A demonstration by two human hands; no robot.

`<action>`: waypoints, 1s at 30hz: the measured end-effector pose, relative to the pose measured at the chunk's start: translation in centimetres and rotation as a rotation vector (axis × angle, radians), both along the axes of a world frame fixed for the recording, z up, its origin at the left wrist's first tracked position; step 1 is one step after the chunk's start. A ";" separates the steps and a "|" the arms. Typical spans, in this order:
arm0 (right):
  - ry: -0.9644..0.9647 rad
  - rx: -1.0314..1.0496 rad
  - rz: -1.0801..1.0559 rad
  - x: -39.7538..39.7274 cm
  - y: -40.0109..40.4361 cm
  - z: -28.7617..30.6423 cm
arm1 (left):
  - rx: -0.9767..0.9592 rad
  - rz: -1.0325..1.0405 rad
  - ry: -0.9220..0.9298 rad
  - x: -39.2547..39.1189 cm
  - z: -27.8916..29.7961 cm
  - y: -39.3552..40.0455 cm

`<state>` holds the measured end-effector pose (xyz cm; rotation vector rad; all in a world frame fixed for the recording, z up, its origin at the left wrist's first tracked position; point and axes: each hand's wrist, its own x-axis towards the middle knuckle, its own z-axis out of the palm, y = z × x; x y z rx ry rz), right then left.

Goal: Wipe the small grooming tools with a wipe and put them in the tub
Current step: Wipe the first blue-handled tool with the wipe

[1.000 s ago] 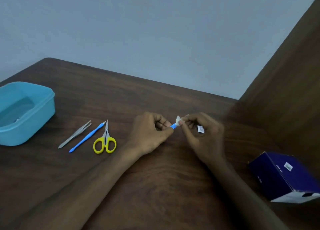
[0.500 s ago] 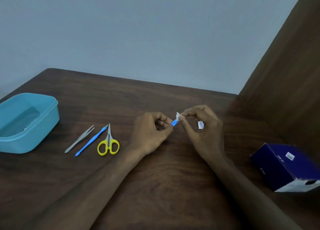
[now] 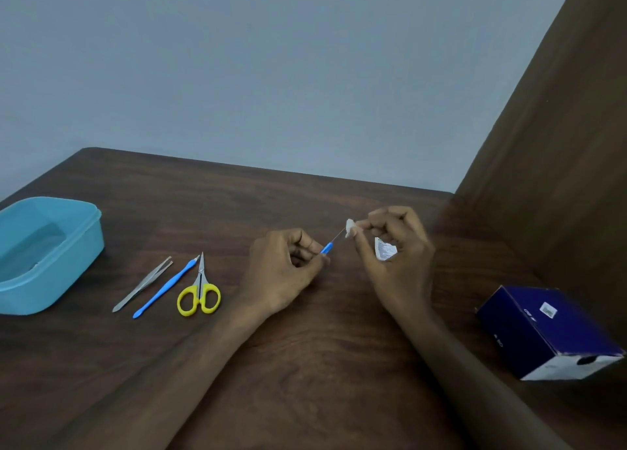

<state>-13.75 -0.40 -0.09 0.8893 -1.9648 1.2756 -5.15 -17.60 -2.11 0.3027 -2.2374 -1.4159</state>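
- The left hand (image 3: 288, 266) pinches the blue handle of a thin blue-handled tool (image 3: 326, 248), held above the table (image 3: 305, 365) near its middle; the fine metal shaft points far-right.
- The right hand (image 3: 390, 246) pinches a small white wipe (image 3: 349, 227) around the shaft's tip, with a torn sachet (image 3: 385, 249) tucked under its curled fingers.
- The tool looks light and stiff, the shaft likely thin enough to bend or prick; the handle is the safer place to hold.
- The wipe is soft and probably damp, so it may slip off the tip.
- Tweezers (image 3: 144, 282), a blue pusher (image 3: 164, 288) and yellow-handled scissors (image 3: 200, 292) lie side by side to the left, apart from the blue tub (image 3: 84, 246) at the far left.
- A dark blue box (image 3: 543, 331) sits at the near right.
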 end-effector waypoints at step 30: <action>-0.572 -0.193 0.147 -1.4 -0.7 -0.9 | 0.112 -0.045 0.049 0.2 0.2 -0.1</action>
